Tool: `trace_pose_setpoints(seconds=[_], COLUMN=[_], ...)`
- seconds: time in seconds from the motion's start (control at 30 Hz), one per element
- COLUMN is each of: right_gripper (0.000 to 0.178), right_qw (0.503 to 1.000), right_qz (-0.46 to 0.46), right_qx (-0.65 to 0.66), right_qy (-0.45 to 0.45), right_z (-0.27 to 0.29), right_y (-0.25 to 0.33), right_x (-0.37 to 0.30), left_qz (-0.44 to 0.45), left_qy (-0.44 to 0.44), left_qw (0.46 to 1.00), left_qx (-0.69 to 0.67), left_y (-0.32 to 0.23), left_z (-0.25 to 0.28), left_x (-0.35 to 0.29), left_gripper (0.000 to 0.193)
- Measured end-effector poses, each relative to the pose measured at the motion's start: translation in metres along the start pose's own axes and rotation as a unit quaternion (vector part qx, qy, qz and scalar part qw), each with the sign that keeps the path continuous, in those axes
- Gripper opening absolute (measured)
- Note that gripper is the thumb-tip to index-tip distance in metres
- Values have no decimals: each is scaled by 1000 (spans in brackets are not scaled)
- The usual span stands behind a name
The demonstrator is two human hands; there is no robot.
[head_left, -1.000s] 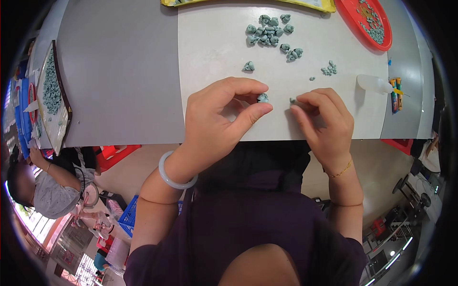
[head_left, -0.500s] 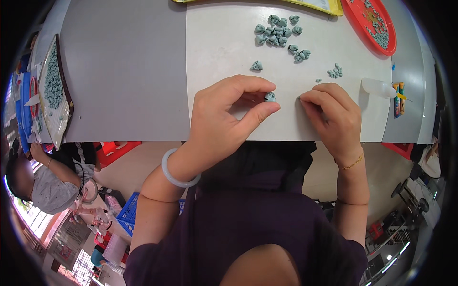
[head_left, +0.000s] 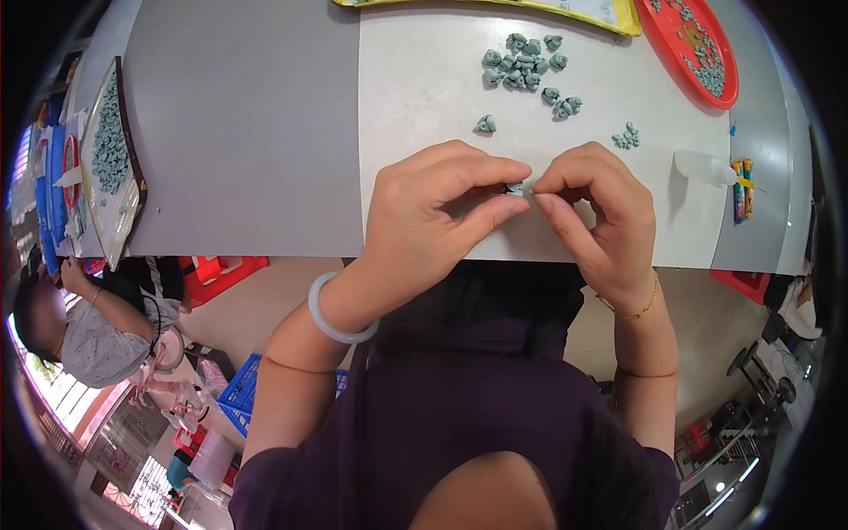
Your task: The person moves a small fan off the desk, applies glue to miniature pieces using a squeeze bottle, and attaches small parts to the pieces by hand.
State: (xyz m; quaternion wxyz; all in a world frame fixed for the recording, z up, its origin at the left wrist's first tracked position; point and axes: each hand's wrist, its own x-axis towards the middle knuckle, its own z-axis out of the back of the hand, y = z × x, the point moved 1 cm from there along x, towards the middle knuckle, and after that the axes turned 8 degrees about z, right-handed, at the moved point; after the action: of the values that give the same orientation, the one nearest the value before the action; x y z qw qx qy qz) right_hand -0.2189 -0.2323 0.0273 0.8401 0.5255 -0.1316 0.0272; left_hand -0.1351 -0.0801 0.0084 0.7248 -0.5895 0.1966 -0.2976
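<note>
My left hand point(head_left: 446, 199) pinches a small grey-green moulded piece point(head_left: 514, 189) between thumb and forefinger, mostly hidden by the fingertips. Close beside it, my right hand point(head_left: 605, 216) has thumb and forefinger pressed together; what sits between them is too small to make out. Beyond the hands lies a cluster of similar grey-green pieces point(head_left: 521, 64), with a lone piece point(head_left: 485, 124) nearer to me. A little heap of much smaller grey-green bits point(head_left: 626, 136) rests past my right hand.
A red oval tray point(head_left: 730, 84) with small bits stands at the far right, and a yellow-edged tray point(head_left: 629, 19) at the back. A white squeeze bottle point(head_left: 702, 167) lies to the right. Leftward is a tray heaped with grey-green pieces point(head_left: 109, 146); another person point(head_left: 110, 340) sits there.
My right hand has moved left, its fingertips now close to the piece in my left hand. The left hand still grips that piece. The whole view has shifted slightly.
</note>
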Motion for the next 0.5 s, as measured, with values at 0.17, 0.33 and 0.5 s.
trace_pose_setpoints(seconds=[0.17, 0.33, 0.5], right_gripper=[10, 9, 11], right_qw=[1000, 999, 952], right_qz=[1, -30, -206], right_qx=[2, 34, 228], right_qy=[19, 22, 17], right_z=[-3, -5, -6], right_y=[-1, 0, -7], right_x=[4, 3, 1], left_qz=[-7, -12, -29], left_qy=[-1, 4, 34], left_qw=[1000, 1000, 999], left_qx=[8, -11, 9], left_y=[-1, 2, 2], left_z=[1, 2, 4], left_x=[1, -2, -7], left_gripper=[21, 21, 22])
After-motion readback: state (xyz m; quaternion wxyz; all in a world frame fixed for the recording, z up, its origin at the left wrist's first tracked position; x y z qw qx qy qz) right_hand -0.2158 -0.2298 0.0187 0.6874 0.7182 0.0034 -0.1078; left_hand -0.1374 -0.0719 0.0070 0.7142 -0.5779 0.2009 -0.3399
